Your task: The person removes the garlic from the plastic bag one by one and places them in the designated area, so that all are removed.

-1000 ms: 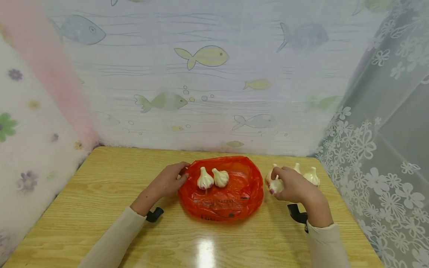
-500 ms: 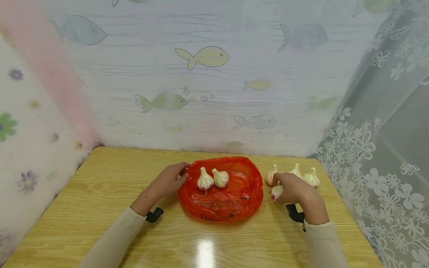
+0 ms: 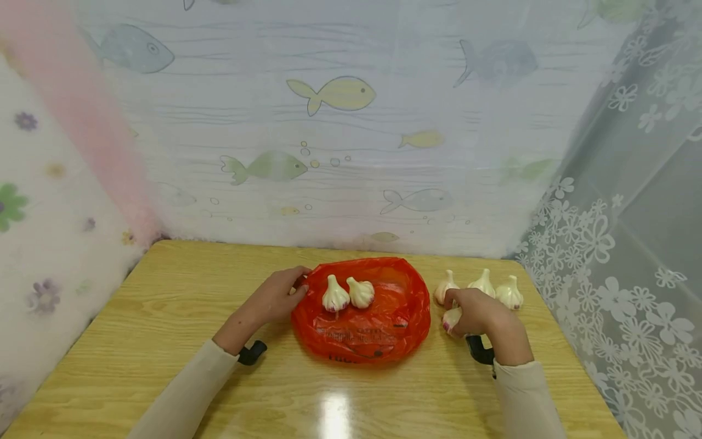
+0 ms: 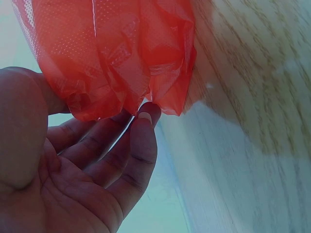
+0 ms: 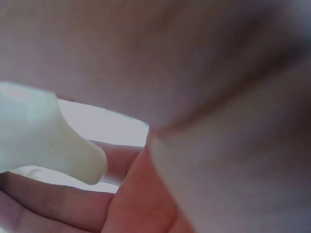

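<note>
My left hand [image 3: 276, 294] holds the left edge of a red plastic bag [image 3: 403, 311], thumb and fingers around its crumpled rim [image 4: 97, 104] in the left wrist view. Two garlic bulbs, an upright one [image 3: 336, 296] and a tilted one [image 3: 360, 293], lie within the bag's outline. To the bag's right, my right hand [image 3: 482, 314] grips another garlic bulb [image 3: 451, 321] by the fingers, its purple-tinged root end facing left. In the right wrist view that bulb's pale stem [image 5: 82, 158] points into the palm. The right hand's fingertips are mostly hidden.
Behind the right hand stand three more garlic bulbs: left [image 3: 446, 286], middle [image 3: 484, 283] and right [image 3: 510, 294]. The wooden table [image 3: 296, 402] ends at a fish-patterned curtain [image 3: 340, 183] at the back. A flower-patterned sheer curtain [image 3: 620, 292] borders the right side.
The right hand, with its garlic bulb, has come slightly down and nearer, uncovering the bulbs behind it. The left hand and the bag have stayed put.
</note>
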`<state>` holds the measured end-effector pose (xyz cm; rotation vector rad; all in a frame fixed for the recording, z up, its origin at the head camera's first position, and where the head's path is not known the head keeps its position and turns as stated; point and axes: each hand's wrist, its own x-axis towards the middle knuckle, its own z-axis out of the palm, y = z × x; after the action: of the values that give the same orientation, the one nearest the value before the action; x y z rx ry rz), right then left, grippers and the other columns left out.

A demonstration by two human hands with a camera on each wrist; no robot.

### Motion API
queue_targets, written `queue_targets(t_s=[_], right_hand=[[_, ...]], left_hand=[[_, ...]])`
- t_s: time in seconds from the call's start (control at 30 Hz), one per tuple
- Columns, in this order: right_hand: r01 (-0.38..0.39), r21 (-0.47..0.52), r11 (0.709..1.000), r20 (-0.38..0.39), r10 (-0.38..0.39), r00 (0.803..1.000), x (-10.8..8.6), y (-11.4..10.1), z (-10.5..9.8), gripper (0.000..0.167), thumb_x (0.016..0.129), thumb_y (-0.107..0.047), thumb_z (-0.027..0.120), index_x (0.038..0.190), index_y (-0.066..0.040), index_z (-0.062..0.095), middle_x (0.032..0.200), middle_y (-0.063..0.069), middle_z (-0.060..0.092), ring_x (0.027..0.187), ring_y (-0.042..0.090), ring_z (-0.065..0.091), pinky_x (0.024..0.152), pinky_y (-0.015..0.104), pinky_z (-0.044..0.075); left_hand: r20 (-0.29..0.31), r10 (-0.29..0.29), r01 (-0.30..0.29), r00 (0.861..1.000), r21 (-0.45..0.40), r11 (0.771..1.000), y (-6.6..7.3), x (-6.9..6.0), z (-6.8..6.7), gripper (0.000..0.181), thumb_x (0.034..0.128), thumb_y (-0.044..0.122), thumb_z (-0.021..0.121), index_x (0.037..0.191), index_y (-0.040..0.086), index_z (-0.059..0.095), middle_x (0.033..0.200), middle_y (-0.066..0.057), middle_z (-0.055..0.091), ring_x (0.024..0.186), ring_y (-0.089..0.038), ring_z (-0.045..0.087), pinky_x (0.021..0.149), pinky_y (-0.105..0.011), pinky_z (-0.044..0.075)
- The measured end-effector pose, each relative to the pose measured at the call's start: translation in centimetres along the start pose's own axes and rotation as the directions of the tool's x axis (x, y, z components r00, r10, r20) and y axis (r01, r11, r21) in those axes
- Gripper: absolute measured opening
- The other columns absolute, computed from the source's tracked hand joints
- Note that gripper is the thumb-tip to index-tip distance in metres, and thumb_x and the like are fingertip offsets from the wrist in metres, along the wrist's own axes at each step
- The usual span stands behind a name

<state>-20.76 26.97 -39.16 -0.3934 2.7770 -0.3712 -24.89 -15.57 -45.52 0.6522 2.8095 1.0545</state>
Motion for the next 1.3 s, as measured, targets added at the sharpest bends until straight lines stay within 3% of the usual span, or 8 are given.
queue_targets(t_s=[0.7,0.97,1.13,1.3], right_hand=[[0.020,-0.011,1.000,0.006,-0.020,1.000,0.2,0.2,-0.1,0.042,0.083,-0.013,0.088,0.122,-0.008,0.072,0.115,0.013,0.073,0.100,0.032,0.066,0.087,0.049,0.057],[0.008,0.034,0.999,-0.008,-0.008,1.000,-0.5,0.2,-0.8,0.049,0.082,-0.016,0.089,0.126,-0.009,0.070,0.112,0.013,0.073,0.095,0.029,0.063,0.081,0.044,0.056],[0.028,0.026,0.999,-0.047,-0.027,0.999,-1.4,-0.2,-1.5,0.054,0.084,-0.016,0.087,0.133,-0.003,0.067,0.114,0.016,0.073,0.099,0.033,0.065,0.084,0.050,0.057],[0.067,-0.036,0.997,-0.135,-0.071,0.988,-2.1,-1.1,-1.9,0.051,0.088,-0.019,0.086,0.131,0.000,0.067,0.119,0.024,0.067,0.104,0.041,0.065,0.089,0.057,0.057]], left_hand=[[0.008,-0.009,0.009,1.000,0.002,1.000,-0.2,0.1,0.0,0.036,0.1076,0.013,0.060,0.142,0.003,0.060,0.125,-0.009,0.072,0.112,-0.025,0.069,0.094,-0.042,0.062],[0.009,-0.008,0.008,1.000,-0.005,1.000,-0.1,0.0,0.1,0.035,0.1075,0.014,0.060,0.141,0.004,0.061,0.123,-0.009,0.073,0.111,-0.024,0.069,0.092,-0.041,0.062],[0.012,-0.006,0.006,1.000,-0.005,1.000,-0.1,0.0,0.0,0.036,0.1075,0.014,0.060,0.142,0.004,0.060,0.123,-0.009,0.072,0.111,-0.024,0.069,0.093,-0.041,0.062],[0.018,-0.018,0.018,1.000,-0.005,1.000,-0.1,0.0,0.0,0.037,0.1077,0.014,0.060,0.143,0.004,0.060,0.124,-0.009,0.072,0.111,-0.024,0.069,0.093,-0.042,0.062]])
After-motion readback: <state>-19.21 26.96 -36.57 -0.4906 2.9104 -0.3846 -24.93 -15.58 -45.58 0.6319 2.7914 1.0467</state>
